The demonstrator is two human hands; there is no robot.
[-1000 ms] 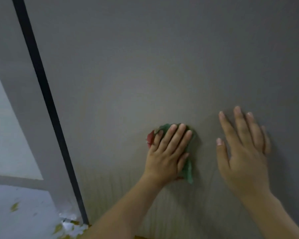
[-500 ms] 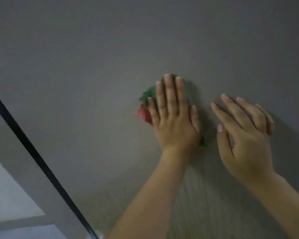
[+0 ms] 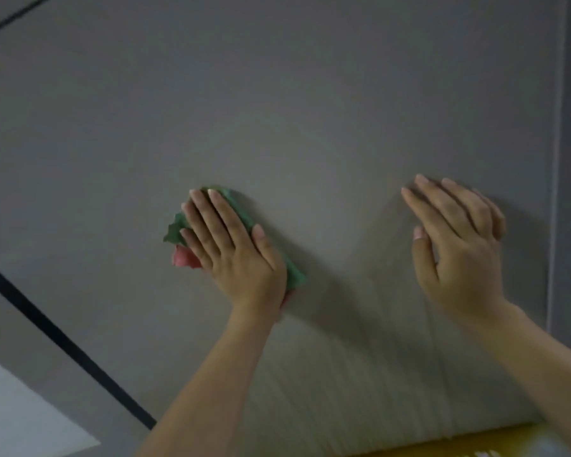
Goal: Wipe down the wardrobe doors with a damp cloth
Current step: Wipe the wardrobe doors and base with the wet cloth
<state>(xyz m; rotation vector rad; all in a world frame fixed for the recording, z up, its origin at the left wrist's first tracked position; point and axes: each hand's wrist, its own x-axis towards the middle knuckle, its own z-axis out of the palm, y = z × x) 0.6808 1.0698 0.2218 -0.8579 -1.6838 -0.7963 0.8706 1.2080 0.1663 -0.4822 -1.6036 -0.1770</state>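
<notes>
Two bare forearms reaching up from the bottom edge. Left hand [image 3: 234, 252] flat, fingers [image 3: 211, 216] straight and close together, pressing a green-and-red cloth [image 3: 175, 230] against the grey wardrobe door [image 3: 310, 110]. Right hand [image 3: 459, 245] well apart to the right, fingers slightly spread and lightly bent, tips resting on the same door. Black gap line [image 3: 60, 338] slanting along the door's left edge; yellow surface [image 3: 459, 445] below.
</notes>
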